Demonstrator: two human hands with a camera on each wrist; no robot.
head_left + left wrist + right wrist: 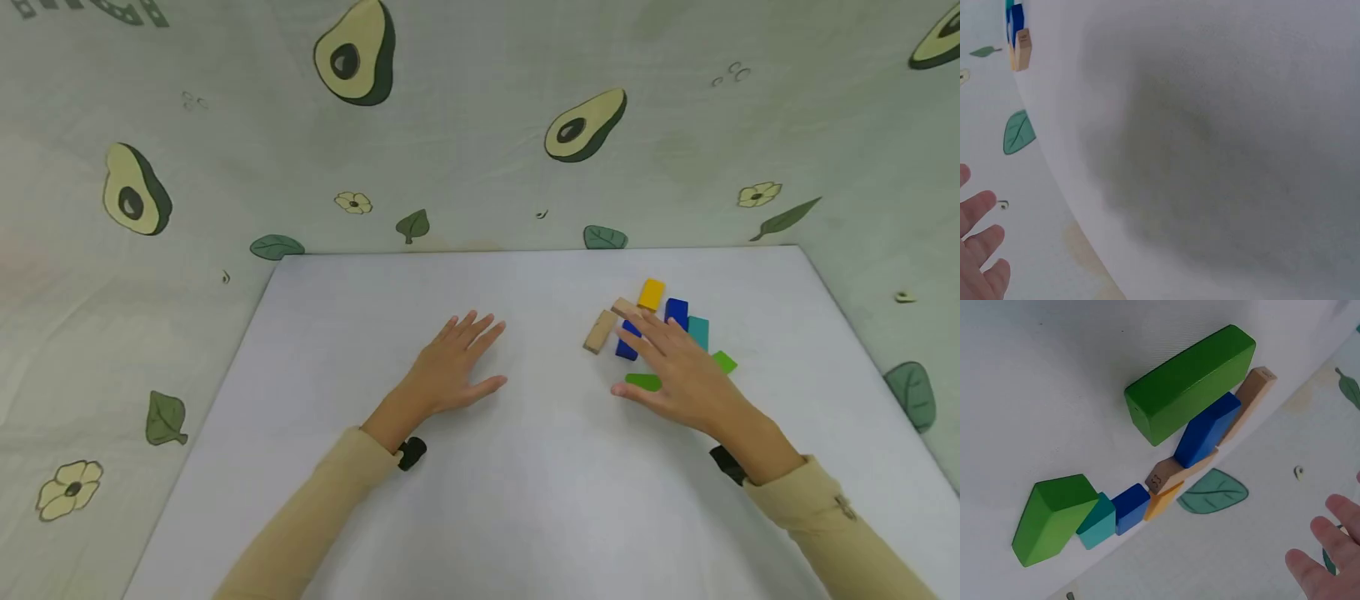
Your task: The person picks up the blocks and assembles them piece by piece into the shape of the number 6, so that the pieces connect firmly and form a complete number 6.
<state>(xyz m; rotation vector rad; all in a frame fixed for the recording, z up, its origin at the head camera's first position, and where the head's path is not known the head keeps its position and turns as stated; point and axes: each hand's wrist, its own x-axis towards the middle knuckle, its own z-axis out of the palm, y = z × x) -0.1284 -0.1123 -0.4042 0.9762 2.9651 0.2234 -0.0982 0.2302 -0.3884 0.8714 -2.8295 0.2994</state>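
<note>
Head view: I see left hand [444, 372], fingers [487, 337] straight and spread, holding nothing, above white tabletop [525, 500], well apart from blocks [677, 312]. Right hand [684, 382] likewise spread, gripping nothing, over same blocks. Yellow block [651, 294] just beyond its fingers; wooden block [599, 332] just left of them; blue block [627, 347] partly hidden under fingers; green block [642, 382] seen between thumb [632, 392] and forefinger [643, 350]; teal block [699, 332] and second green block [725, 361] right of fingers.

By the right grip [686, 379], the long green block [1191, 387] looks smooth; unpainted blocks [599, 332] show matt wood. Beyond that grip, the backdrop [472, 125] is cloth.
</note>
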